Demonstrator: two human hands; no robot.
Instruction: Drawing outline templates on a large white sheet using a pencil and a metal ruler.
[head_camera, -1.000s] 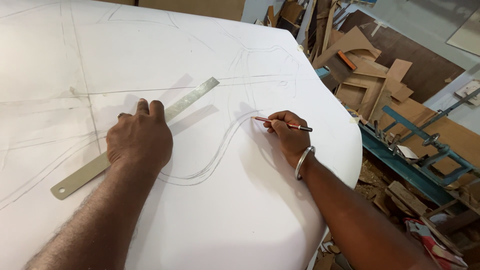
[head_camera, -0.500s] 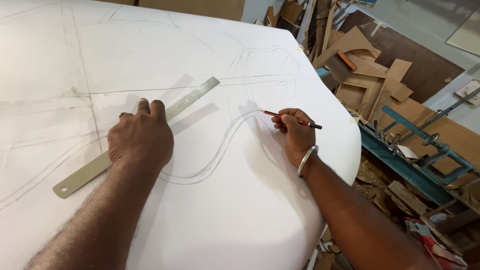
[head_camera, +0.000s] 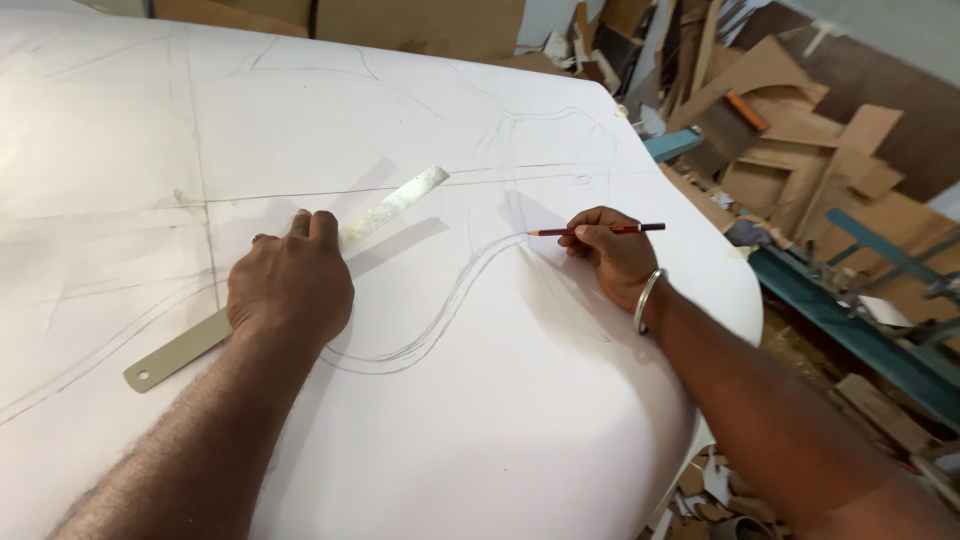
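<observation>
A large white sheet (head_camera: 480, 430) covers the table, marked with faint pencil lines and a long curved outline. My left hand (head_camera: 290, 285) presses flat on a long grey-green ruler (head_camera: 395, 205) that lies diagonally across the sheet. My right hand (head_camera: 612, 250) holds a red pencil (head_camera: 590, 231), tip pointing left near the upper end of the curve. A metal bangle (head_camera: 646, 298) circles my right wrist.
Past the sheet's right edge lie piles of brown cardboard and wood offcuts (head_camera: 800, 150). A teal metal frame (head_camera: 850, 320) runs along the floor to the right. More scraps lie below the table's corner (head_camera: 710, 490).
My right hand with the pencil has shifted slightly right and up along the curve. The left hand and ruler have stayed in place.
</observation>
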